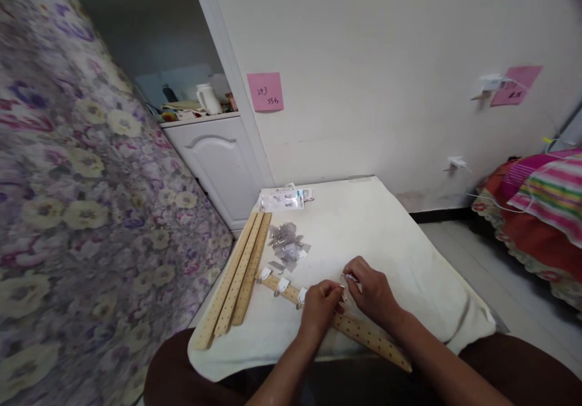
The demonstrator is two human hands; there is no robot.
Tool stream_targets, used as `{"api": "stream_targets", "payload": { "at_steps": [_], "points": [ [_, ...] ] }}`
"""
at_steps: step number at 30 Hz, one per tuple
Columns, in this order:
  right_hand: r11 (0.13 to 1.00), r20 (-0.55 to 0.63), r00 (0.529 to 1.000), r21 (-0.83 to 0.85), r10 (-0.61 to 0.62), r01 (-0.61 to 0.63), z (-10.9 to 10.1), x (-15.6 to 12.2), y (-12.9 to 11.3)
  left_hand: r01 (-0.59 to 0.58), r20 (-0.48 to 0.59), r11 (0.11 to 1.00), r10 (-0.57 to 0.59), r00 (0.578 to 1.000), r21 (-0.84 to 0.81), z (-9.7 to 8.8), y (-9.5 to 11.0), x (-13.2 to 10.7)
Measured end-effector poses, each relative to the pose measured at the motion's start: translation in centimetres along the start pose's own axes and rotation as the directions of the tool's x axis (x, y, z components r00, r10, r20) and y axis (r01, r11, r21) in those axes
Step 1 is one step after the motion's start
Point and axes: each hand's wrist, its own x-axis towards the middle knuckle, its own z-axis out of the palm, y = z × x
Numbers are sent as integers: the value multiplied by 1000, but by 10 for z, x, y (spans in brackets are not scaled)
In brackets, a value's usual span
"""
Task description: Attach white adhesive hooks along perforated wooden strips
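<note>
Strip (375, 340) of flat, hole-dotted wood slants across cream cloth (364, 224), small white tags (283, 284) along its left end. Over it, the left hand (322, 305) and right hand (371, 288) nearly meet, fingertips pinched on tiny pieces (351, 278) too small to identify.

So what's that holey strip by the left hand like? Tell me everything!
The strip looks like pale wood: long, flat, narrow, dotted with dark holes. It lies slanted on the whitish cloth, right end at the near edge. Three white tags and small rings show along its left part. The left hand hides its middle.
</note>
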Motion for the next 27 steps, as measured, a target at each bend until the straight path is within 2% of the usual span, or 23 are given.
{"api": "stream_targets", "payload": {
  "at_steps": [2, 5, 8, 10, 14, 19, 23, 27],
  "points": [
    [994, -51, 993, 53, 103, -100, 1, 2, 6, -49, -19, 993, 51, 999, 106, -5, 4, 5],
    [946, -72, 958, 194, 279, -261, 2, 5, 17, -110, -60, 955, 131, 990, 275, -10, 8, 14],
    [821, 17, 900, 402, 435, -405, 4, 8, 25, -145, -82, 909, 192, 978, 392, -13, 11, 23],
    [716, 117, 869, 519, 480, -466, 5, 9, 28, -168, -94, 886, 230, 969, 432, -17, 12, 25],
    [589, 283, 846, 617, 453, -522, 8, 8, 26, -207, -109, 867, 284, 953, 452, -35, 15, 18],
    [545, 454, 816, 607, 359, -578, 19, 2, 21, -245, -103, 871, 316, 943, 426, -53, 6, -20],
    [542, 526, 790, 584, 316, -605, 29, -3, 15, -290, -38, 910, 315, 948, 298, -48, -15, -60],
    [536, 557, 778, 580, 290, -614, 36, -6, 6, -310, 61, 898, 307, 950, 313, -37, -35, -83]
  ]
}}
